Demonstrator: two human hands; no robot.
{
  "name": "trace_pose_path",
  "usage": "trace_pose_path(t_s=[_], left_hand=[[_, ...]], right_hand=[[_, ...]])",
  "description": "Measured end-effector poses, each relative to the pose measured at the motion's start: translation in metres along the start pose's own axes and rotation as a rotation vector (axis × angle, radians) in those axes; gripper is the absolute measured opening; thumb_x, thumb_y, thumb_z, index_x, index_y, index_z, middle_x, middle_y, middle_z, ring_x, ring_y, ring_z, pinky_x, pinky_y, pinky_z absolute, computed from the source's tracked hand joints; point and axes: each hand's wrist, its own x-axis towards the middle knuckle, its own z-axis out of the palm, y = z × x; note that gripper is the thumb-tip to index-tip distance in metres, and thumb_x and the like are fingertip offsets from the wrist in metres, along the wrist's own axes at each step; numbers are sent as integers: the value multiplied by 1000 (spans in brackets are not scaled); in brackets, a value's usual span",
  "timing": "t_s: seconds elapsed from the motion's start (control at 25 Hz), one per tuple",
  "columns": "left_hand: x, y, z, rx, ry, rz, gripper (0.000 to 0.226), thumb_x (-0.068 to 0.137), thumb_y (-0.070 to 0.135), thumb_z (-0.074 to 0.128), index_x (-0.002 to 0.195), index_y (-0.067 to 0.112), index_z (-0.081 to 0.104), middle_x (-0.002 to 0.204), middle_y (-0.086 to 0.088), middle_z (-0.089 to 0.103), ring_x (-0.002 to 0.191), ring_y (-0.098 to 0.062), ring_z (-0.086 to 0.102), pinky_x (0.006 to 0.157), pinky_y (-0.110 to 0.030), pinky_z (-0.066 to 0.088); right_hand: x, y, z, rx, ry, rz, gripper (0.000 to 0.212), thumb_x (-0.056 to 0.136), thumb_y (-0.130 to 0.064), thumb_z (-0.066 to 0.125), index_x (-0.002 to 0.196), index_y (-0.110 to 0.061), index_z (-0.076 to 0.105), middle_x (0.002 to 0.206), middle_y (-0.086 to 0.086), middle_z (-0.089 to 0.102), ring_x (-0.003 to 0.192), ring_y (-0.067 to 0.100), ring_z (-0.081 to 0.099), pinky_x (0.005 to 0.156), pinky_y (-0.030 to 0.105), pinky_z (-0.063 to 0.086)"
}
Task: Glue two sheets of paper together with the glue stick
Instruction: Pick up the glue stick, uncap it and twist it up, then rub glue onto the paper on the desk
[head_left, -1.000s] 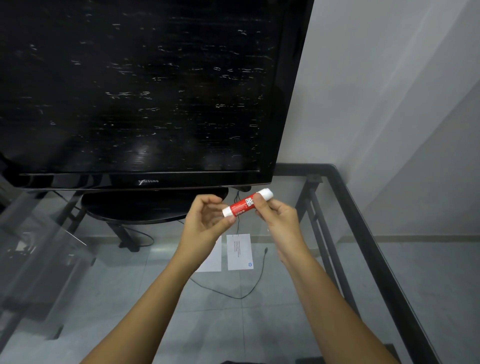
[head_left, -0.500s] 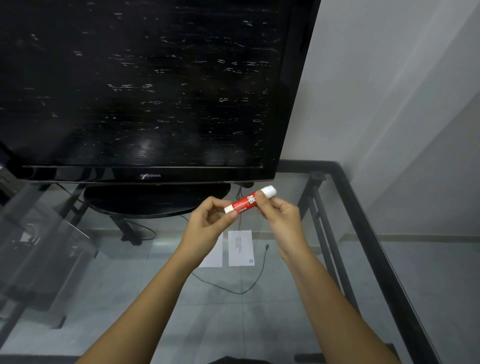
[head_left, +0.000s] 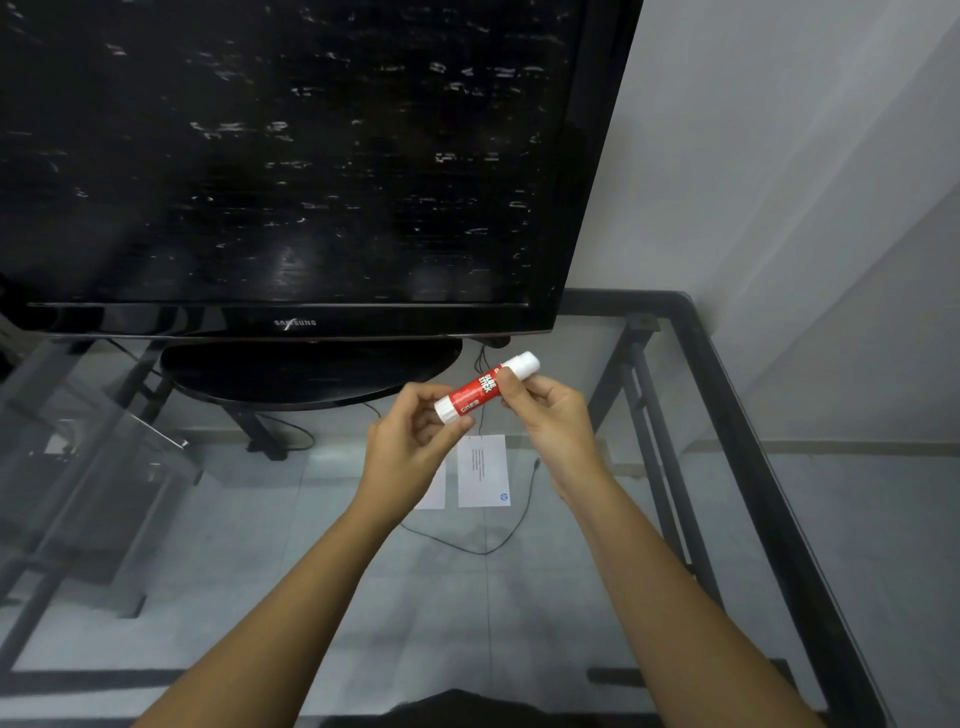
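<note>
Both hands (head_left: 483, 421) gripping the glue stick (head_left: 485, 387) ends; I'd twist the cap off straight, above the table's far edge (head_left: 623, 297)

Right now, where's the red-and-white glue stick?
Head view, centre: the red-and-white glue stick is held tilted between the left hand and right hand, above the glass table, just below the black television.

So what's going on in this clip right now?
A person holds a red and white glue stick in both hands above a glass table: the left hand pinches its lower end, the right hand grips near the white cap, which is on. Two paper sheets lie side by side underneath, not yet glued.
</note>
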Motion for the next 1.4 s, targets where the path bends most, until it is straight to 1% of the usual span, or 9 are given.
trace_pose_path(t_s=[0.08, 0.2, 0.32, 0.44, 0.56, 0.76, 1.0, 1.16, 1.4], left_hand=[[1, -9, -1, -109, 56, -79, 23, 76, 29, 72, 94, 32, 59, 91, 9, 69, 85, -9, 67, 72, -18, 53], [-5, -34, -5, -190, 104, -237, 25, 75, 32, 70, 97, 23, 60, 95, 1, 70, 89, -15, 68, 74, -20, 54], [-15, -61, -10, -214, 126, -365, 25, 78, 31, 68, 99, 20, 60, 97, -2, 70, 93, -15, 68, 75, -17, 52], [-25, -83, -11, -279, 159, -473, 18, 83, 26, 66, 95, 18, 56, 88, 3, 72, 90, -16, 69, 76, -18, 53], [-33, -100, -9, -351, 236, -557, 6, 89, 16, 58, 89, 18, 53, 85, 1, 67, 81, -15, 67, 73, -18, 52], [-23, -108, -2, -830, 402, -774, 12, 90, 13, 53, 86, 12, 64, 74, 2, 67, 60, -8, 60, 58, -16, 51], [3, -117, 5, -1015, 322, -942, 18, 89, 27, 54, 80, 12, 54, 71, -7, 65, 58, -15, 59, 58, -20, 53], [13, -127, 5, -850, 273, -856, 9, 88, 22, 61, 87, 15, 56, 80, -6, 65, 61, -10, 61, 61, -18, 53], [6, -133, -8, 160, -260, -490, 16, 81, 23, 68, 96, 21, 64, 96, -2, 69, 87, -19, 65, 76, -29, 56]], right_hand=[[8, 19, 0, -96, -76, 2, 50, 67, -70, 55, 109, -42, 59, 113, -21, 63, 102, -7, 56, 83, 16, 43], [22, 69, -6, -590, -72, 6, 63, 89, -52, 45, 142, -22, 27, 150, 1, 31, 136, 17, 29, 109, 40, 27], [23, 119, -7, -974, -227, -29, 62, 97, -36, 37, 146, -11, 8, 157, 7, 6, 143, 23, 6, 114, 41, 13], [20, 153, -7, -1175, -360, -33, 61, 99, -37, 26, 145, -12, -5, 157, 4, -9, 143, 23, -7, 115, 42, 2], [15, 178, -10, -1296, -435, -12, 59, 99, -41, 16, 145, -14, -9, 156, 1, -13, 142, 20, -13, 114, 43, -4], [13, 196, -13, -1253, -365, -71, 58, 98, -43, 16, 145, -19, -7, 157, -3, -9, 142, 15, -14, 111, 39, -9], [8, 204, -8, -1249, -214, -121, 59, 95, -48, 16, 146, -21, 5, 157, -4, 6, 143, 15, -1, 113, 39, -5], [10, 204, -9, -1155, -170, -108, 58, 93, -49, 28, 145, -25, 17, 155, -6, 15, 143, 14, 5, 114, 38, -1], [12, 206, -9, -1090, -127, -86, 60, 90, -55, 27, 143, -28, 24, 154, -6, 22, 142, 13, 12, 114, 37, 0]])
